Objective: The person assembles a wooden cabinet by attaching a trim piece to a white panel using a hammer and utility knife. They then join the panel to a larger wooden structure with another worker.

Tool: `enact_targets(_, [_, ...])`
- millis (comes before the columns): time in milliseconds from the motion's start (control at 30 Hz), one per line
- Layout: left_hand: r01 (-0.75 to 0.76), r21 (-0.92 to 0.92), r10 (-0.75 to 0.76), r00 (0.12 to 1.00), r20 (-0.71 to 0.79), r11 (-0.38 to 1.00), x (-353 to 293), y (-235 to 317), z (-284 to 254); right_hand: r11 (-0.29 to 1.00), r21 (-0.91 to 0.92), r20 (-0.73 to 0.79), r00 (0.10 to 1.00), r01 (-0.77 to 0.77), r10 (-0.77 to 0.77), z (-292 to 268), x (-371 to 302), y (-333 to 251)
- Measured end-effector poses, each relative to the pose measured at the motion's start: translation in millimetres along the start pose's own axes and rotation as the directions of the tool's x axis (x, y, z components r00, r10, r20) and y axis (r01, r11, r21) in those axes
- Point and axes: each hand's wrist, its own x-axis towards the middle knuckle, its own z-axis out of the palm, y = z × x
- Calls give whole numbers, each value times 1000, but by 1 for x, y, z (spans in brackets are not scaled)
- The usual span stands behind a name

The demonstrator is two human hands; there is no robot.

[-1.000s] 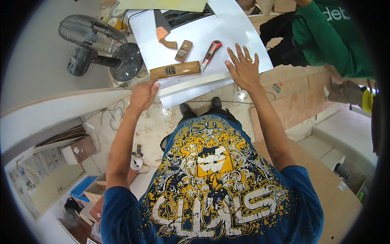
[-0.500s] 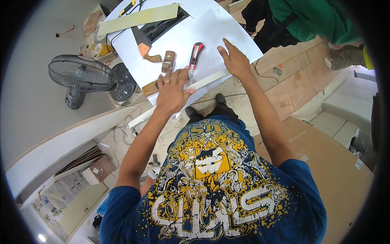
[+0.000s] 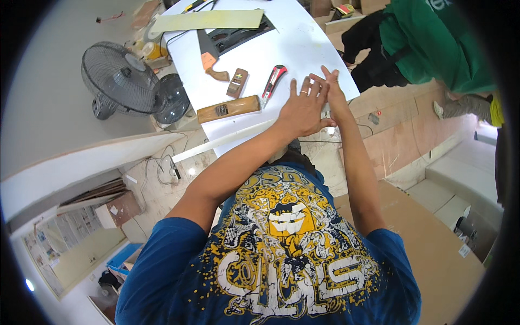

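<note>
- White counter (image 3: 303, 46) at twelve o'clock, pale strip (image 3: 216, 140) running from nine toward two.
- Left hand (image 3: 299, 112), fingers wide, meets your right hand (image 3: 337, 103) near two; can't tell the right's grip.
- Looks like you're working that end; next move calls for steady, even pressure.

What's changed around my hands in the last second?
Your left hand moved right along the white strip, ending beside your right hand. The strip now juts farther left past the white tabletop. The utility knife, wooden hand planes and handsaw stayed put.
</note>
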Motion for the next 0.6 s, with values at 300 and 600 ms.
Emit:
enact_targets(300, [58, -171, -71, 995, -72, 983, -29, -24, -5, 881, -469, -219, 957, 67, -189, 21, -8, -1])
enact_targets(600, [544, 152, -544, 838, -46, 825, -173, -128, -27, 788, -612, -251, 928, 70, -277, 22, -6, 5])
